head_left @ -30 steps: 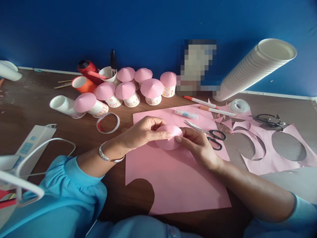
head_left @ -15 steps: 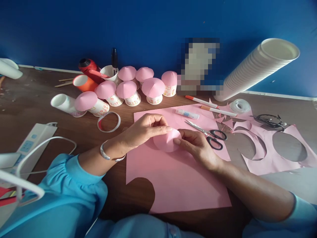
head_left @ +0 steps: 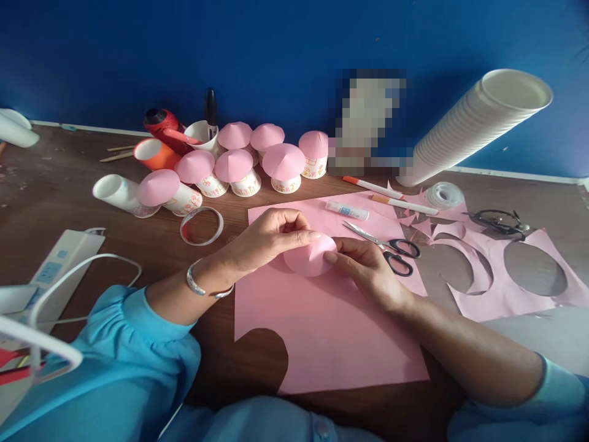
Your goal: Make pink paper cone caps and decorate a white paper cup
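A small pink paper cone (head_left: 309, 259) is held between both hands, above a large pink paper sheet (head_left: 340, 337) with a round bite cut from its lower left. My left hand (head_left: 278, 239) pinches the cone's upper left edge between thumb and fingers. On the right side, my right hand (head_left: 368, 270) presses the paper with its thumb on top and the fingers behind, mostly hidden. Scissors (head_left: 384, 245) with black handles lie on the sheet just beyond my right hand. Behind them rests a glue stick (head_left: 346, 210).
Several decorated paper cups with pink cone tops (head_left: 284, 162) stand along the back. A tall stack of white cups (head_left: 473, 129) leans at right. Pink scraps (head_left: 492, 288), tape (head_left: 444, 195), markers (head_left: 405, 204), a paper ring (head_left: 201, 226) and a power strip (head_left: 55, 264) lie around.
Both hands and the paper cone have risen very slightly in the view. The grip looks the same, and the other things stay in place.
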The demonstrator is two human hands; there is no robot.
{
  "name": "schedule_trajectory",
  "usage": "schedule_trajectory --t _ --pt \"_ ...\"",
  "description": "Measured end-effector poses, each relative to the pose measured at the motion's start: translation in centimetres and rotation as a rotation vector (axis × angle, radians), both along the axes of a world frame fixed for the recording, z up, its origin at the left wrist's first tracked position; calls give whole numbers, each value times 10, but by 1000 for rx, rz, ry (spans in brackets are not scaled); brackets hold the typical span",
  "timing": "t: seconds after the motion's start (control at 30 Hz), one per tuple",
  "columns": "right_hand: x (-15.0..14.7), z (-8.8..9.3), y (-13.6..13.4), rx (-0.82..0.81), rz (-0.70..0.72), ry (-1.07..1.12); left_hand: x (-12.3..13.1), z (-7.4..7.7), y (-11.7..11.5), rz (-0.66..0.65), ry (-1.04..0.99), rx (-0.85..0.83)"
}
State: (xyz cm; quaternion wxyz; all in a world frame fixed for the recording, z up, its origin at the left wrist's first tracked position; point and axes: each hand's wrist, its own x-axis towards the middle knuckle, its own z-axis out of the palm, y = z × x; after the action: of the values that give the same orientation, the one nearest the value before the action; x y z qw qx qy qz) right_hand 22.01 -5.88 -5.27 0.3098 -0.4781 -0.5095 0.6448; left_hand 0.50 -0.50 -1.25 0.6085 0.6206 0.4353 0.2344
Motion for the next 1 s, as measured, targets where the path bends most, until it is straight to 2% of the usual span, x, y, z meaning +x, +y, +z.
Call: schedule_trajectory --t 0.13,0.37,0.63,1.0 --pt "0 -3 0 -29 1 61 -1 0 0 32 -9 -11" --pt "-1 -7 -1 -20 -79 93 -1 -5 2 -68 -33 -156" --pt "-1 -6 1 -15 -69 92 -4 -11 3 -44 -36 -149" --pt "0 -8 3 -16 -57 107 -3 -13 4 -20 -70 -148"
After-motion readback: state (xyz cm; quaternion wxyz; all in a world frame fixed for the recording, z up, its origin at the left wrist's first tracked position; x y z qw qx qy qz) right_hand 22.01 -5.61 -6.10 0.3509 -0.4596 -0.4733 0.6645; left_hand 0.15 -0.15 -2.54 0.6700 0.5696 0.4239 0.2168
